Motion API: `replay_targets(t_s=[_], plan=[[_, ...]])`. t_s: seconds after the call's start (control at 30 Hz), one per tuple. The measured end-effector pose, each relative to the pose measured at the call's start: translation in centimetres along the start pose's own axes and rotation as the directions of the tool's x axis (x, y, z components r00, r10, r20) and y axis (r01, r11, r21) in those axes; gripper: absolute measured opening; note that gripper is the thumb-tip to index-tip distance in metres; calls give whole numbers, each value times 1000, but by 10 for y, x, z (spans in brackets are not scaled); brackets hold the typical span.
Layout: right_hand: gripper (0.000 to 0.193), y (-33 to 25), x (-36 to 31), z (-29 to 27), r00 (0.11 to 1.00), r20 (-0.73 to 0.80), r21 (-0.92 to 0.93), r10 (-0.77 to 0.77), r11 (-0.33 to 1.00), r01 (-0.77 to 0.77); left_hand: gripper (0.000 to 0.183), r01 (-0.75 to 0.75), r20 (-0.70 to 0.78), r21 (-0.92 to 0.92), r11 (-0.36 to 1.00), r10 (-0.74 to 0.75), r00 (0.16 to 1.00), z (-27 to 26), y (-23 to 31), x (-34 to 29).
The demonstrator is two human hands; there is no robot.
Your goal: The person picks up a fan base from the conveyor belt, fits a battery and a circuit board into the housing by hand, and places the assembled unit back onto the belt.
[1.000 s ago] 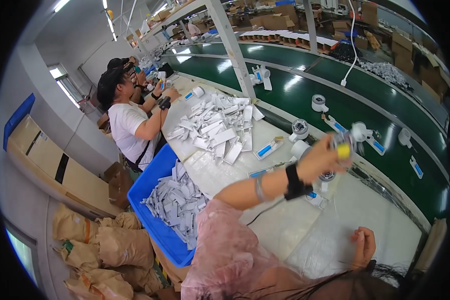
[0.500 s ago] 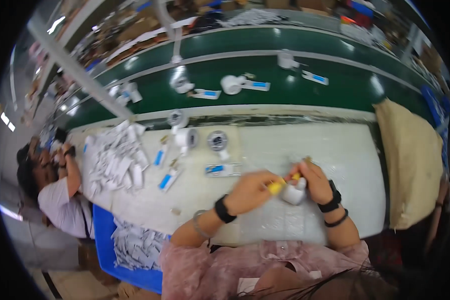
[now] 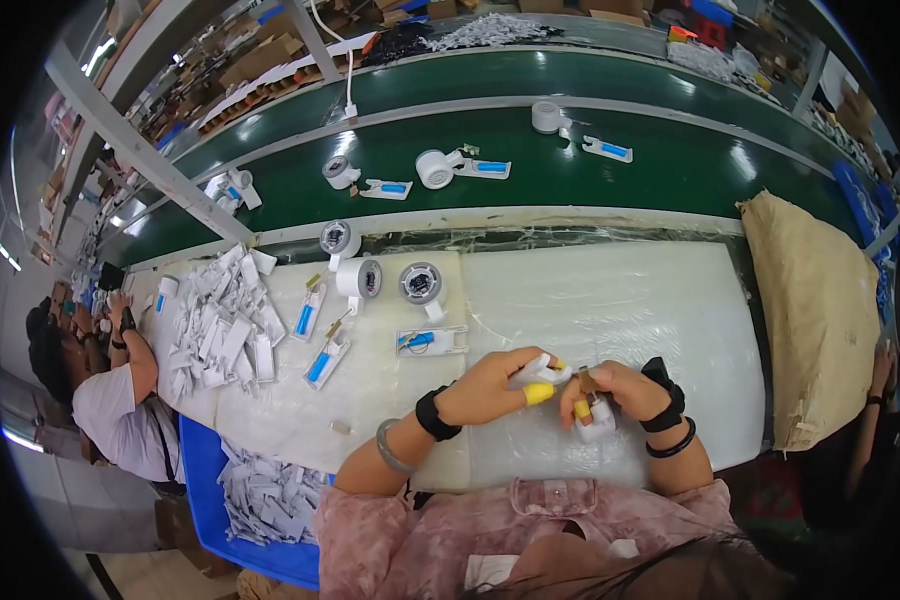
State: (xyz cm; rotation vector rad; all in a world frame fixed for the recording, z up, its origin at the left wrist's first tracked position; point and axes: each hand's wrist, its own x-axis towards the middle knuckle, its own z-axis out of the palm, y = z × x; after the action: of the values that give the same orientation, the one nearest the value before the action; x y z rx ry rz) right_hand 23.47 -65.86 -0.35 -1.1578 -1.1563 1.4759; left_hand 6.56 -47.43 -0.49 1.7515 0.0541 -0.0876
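My left hand [image 3: 482,390], with yellow finger covers, grips a small white plastic part [image 3: 536,373] between thumb and fingers. Close beside it, my right hand [image 3: 632,392] is closed around a white rounded housing [image 3: 597,422]. A small brownish board [image 3: 587,382] stands up at the right thumb; whether it joins the housing I cannot tell. Left of my hands lie a round white head with a grey ring [image 3: 422,284] and a white tray holding a blue battery [image 3: 431,342]. Two more such heads [image 3: 358,279] and trays [image 3: 327,363] are further left.
White plastic shells are heaped [image 3: 225,320] on the table's left; a blue bin [image 3: 198,490] below holds more. Beyond the table, a green conveyor belt [image 3: 650,180] carries several similar assemblies. Brown sheeting [image 3: 815,330] hangs at the right. A co-worker [image 3: 115,400] sits at far left.
My hands have moved slightly apart. The white part in my left hand and the upright brownish board now show clearly. The view has shifted a little.
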Motion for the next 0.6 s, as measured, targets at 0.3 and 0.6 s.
replay_targets(t_s=[0.3,0.6], plan=[[23,-3,4,3,979,-47,-628,-200,768,126,41,-27,-167,-83,996,13,986,10,27,-9],[37,-7,2,2,984,-101,-15,-145,989,145,40,-14,-293,-176,984,-39,955,8,6,-10]])
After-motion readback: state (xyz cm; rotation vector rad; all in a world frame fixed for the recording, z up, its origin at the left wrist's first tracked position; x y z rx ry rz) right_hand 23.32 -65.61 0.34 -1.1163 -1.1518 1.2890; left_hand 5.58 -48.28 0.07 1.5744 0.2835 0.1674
